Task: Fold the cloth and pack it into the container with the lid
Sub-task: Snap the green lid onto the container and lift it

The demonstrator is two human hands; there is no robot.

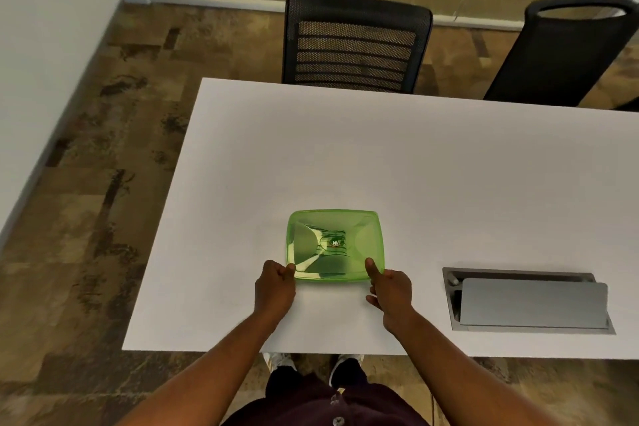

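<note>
White table point(415, 166), green lidded container point(334, 245), left hand point(275, 287) and right hand point(390, 290) pinching its near corners, contents blurred through lid.

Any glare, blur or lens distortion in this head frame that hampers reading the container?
Head view: wide-angle bending curves the table edges; pale glare patches on the green lid veil the contents; left hand and right hand look sharp; floor at the left edge is smeared.

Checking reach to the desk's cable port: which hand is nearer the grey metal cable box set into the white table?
Right. The right hand grips the green translucent plastic container at its near right corner, beside the grey metal cable box; the left hand holds the near left corner, farther away.
</note>
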